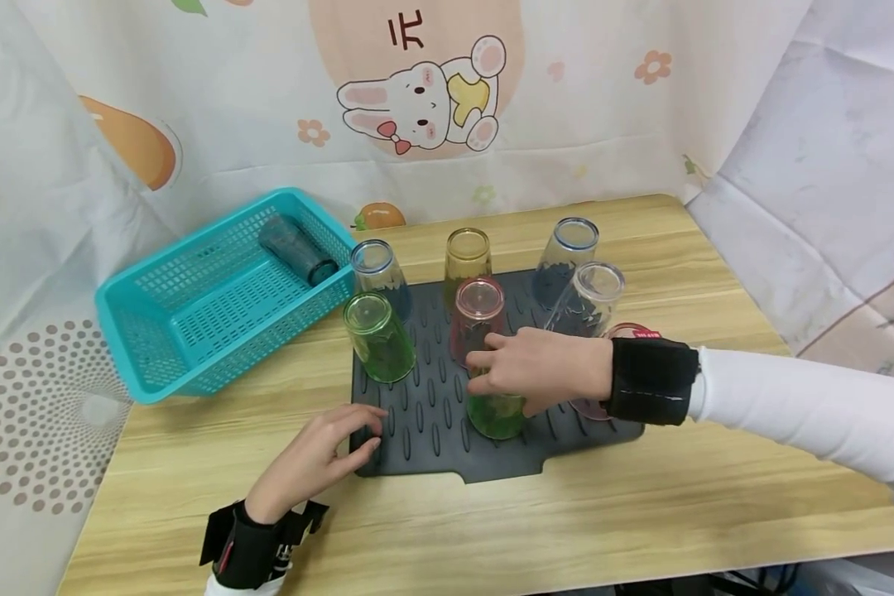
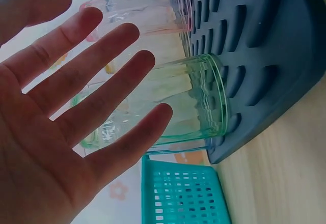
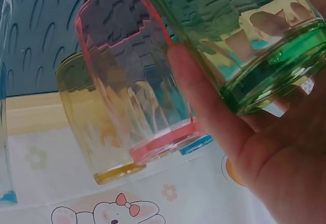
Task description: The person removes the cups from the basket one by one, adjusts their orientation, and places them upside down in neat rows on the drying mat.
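My right hand [image 1: 544, 364] grips an upside-down green glass [image 1: 497, 418] near the front of a dark ridged drying mat [image 1: 432, 451]. In the right wrist view the thumb and fingers are around that green glass [image 3: 275, 76] close to its base. Just behind it stands a pink glass [image 1: 479, 310], also bottom up. My left hand [image 1: 316, 455] is at the mat's front left corner and holds nothing. Its fingers are spread in the left wrist view. Beyond it, a second green glass [image 1: 382, 343] stands inverted on the mat.
More inverted glasses share the mat: a yellow one [image 1: 468, 257], two blue-tinted ones [image 1: 375, 261] and a clear one [image 1: 588, 302]. A reddish glass [image 1: 592, 410] is partly hidden by my right wrist. At left, a turquoise basket [image 1: 137, 364] holds a dark glass [image 1: 294, 247] on its side.
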Demonstrator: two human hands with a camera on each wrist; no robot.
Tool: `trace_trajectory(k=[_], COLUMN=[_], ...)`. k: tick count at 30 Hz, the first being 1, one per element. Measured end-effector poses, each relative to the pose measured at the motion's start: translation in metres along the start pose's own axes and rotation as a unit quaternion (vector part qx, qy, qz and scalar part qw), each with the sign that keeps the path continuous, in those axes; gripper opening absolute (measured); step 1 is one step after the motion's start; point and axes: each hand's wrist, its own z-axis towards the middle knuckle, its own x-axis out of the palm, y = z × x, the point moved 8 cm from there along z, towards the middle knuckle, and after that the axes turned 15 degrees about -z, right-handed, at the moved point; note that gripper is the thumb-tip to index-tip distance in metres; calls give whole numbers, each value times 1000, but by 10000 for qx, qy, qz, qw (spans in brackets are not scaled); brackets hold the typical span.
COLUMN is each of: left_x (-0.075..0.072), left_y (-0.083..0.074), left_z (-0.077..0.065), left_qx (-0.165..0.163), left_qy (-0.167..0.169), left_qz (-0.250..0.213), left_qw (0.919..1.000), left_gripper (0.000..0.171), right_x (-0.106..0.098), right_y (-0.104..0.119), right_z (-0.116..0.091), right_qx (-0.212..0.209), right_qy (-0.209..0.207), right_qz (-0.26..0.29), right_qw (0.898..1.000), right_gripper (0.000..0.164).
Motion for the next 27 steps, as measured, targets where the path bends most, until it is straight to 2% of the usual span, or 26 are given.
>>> trace_trajectory(k=[4,9,17,23,27], left_x=[0,-2,-4,-4,-5], left_y=[2,1,-2,-1,0], left_z=[-1,-3,-8,-11,-13], left_qx=[-109,-77,139,106,41], left_qy=[-176,-360,-587,-624,-623], left_qz=[-73,-194,-299,-333,-379], left_qw=[9998,9991,9977,9974,9973], left_gripper=[23,30,34,39,36], right_x=[1,1,3,1,2], right_y=[3,6,7,7,6], right_z=[3,5,8,11,14], right_qx=[-11,10,143,212,276], right_qy=[-64,-86,-45,34,148], right_qz=[-55,-161,-155,-87,7], right_qw=[10000,9998,9998,9997,9995], right_gripper=[61,59,57,57,59])
